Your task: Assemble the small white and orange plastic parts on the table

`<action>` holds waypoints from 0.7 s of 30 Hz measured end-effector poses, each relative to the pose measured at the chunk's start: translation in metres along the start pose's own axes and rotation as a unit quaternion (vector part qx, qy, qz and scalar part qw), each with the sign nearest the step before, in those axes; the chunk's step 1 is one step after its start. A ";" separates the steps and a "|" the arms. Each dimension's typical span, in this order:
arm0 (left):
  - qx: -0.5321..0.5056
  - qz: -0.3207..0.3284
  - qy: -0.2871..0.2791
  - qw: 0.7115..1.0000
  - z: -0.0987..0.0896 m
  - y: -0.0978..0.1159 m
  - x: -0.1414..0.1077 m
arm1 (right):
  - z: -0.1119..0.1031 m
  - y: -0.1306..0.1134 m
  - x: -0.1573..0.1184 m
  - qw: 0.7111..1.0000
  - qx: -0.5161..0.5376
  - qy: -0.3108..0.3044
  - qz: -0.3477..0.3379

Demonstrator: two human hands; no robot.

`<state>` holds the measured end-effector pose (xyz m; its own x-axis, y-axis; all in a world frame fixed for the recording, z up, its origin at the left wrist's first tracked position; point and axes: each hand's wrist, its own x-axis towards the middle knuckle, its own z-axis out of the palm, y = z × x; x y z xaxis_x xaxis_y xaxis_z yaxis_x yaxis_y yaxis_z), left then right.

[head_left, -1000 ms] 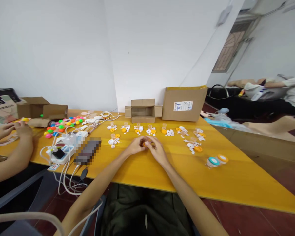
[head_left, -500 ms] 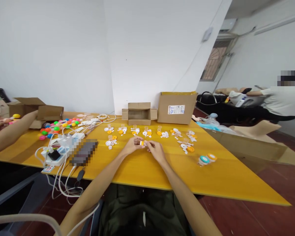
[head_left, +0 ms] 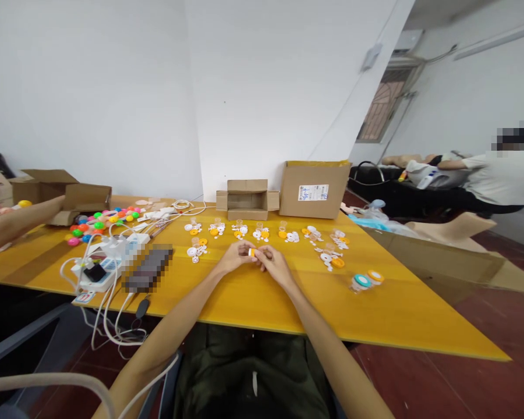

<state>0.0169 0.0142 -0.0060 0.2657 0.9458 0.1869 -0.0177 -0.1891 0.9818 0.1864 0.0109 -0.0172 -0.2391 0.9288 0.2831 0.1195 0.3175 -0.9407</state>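
Above the table (head_left: 262,308), toward its near edge, the left hand (head_left: 236,258) has its fingers curled round a small orange-and-white piece (head_left: 251,252), and the right hand (head_left: 276,263) pinches at that piece's side (its finer shape is too small to tell). Two capped jars (head_left: 362,281) stand close together off to the right. Beyond the hands lie clusters of white discs (head_left: 292,237) and orange lids (head_left: 264,235), with an open cardboard box (head_left: 247,203) behind them, near the wall (head_left: 253,105).
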 end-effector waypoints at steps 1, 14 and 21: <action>0.003 0.002 -0.003 1.000 0.001 0.000 -0.001 | 0.000 0.000 0.000 1.000 -0.009 0.000 0.010; 0.159 0.087 -0.003 0.983 0.006 -0.001 -0.008 | -0.003 -0.014 -0.006 0.964 -0.265 0.035 0.011; 0.247 0.138 -0.010 0.959 0.007 0.004 -0.012 | 0.000 -0.005 -0.005 0.950 -0.309 0.039 -0.024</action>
<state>0.0201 0.0006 -0.0050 0.3349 0.8374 0.4320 0.3684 -0.5384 0.7579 0.1873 0.0041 -0.0135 -0.1903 0.9139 0.3587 0.6591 0.3897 -0.6432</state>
